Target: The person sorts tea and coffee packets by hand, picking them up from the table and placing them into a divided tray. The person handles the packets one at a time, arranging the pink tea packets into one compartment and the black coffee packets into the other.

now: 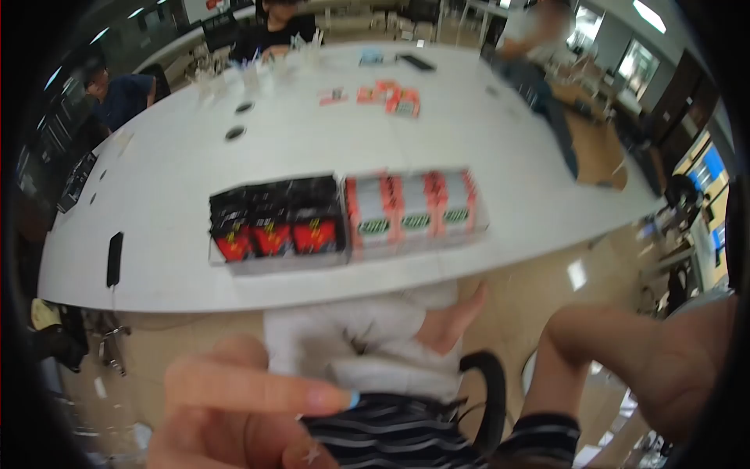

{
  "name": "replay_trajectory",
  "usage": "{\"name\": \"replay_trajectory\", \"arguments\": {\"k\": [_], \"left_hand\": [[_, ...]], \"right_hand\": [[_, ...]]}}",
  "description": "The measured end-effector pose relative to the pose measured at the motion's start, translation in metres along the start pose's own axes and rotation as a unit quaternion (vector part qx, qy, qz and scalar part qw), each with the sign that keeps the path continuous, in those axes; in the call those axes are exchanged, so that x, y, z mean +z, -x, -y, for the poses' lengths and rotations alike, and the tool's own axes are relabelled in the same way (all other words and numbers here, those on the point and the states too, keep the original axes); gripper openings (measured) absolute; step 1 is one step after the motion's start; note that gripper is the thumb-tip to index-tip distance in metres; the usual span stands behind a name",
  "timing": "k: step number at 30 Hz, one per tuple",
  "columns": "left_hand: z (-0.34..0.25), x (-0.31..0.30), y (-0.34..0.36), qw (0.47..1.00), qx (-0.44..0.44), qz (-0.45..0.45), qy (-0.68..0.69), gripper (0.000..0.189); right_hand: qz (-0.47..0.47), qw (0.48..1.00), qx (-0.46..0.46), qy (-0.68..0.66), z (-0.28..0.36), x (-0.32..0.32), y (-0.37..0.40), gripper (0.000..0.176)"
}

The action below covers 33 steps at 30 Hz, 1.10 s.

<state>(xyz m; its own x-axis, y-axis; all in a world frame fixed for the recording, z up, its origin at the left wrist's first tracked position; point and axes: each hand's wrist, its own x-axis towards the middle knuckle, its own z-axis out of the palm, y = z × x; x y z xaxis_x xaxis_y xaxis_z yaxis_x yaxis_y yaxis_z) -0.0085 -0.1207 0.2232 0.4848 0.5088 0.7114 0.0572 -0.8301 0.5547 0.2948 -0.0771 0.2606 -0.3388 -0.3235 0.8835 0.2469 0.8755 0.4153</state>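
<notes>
One hand of mine shows: left hand [226, 397], lower left, half curled, finger [289, 395] and thumb [310, 452] apart, nothing seen in its grip; right hand out of frame, can't tell; mid-frame on the table [172, 172], black packets [269, 209] left, pink packets [412, 207] right, rowed by kind, likely so labels [374, 227] face me; upper centre, loose pink packets [402, 102], probably set aside

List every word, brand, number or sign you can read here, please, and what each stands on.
None can be read for certain.
Black packs: yellow marks, too blurred to read.
Pink-and-white packs: pale lettering on green ovals, too blurred to read.
Loose packs beyond: any print too small and blurred.
</notes>
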Motion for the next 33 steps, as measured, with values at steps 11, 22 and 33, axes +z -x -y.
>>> {"name": "replay_trajectory", "arguments": {"k": [11, 22, 33], "left_hand": [[0.020, -0.009, -0.024, 0.970, 0.142, -0.041, 0.195, 0.021], [0.013, 0.003, -0.008, 0.846, 0.400, -0.201, 0.289, 0.028], [0.071, 0.012, 0.040, 0.968, 0.135, -0.200, 0.069, 0.010]], "right_hand": [[-0.002, 0.998, -0.029, 0.060, 0.014, -0.018, -0.001, 0.025], [0.000, 0.997, -0.039, 0.070, 0.019, -0.020, -0.010, 0.022], [-0.015, 0.994, -0.059, 0.092, 0.002, -0.021, -0.011, 0.020]]}}
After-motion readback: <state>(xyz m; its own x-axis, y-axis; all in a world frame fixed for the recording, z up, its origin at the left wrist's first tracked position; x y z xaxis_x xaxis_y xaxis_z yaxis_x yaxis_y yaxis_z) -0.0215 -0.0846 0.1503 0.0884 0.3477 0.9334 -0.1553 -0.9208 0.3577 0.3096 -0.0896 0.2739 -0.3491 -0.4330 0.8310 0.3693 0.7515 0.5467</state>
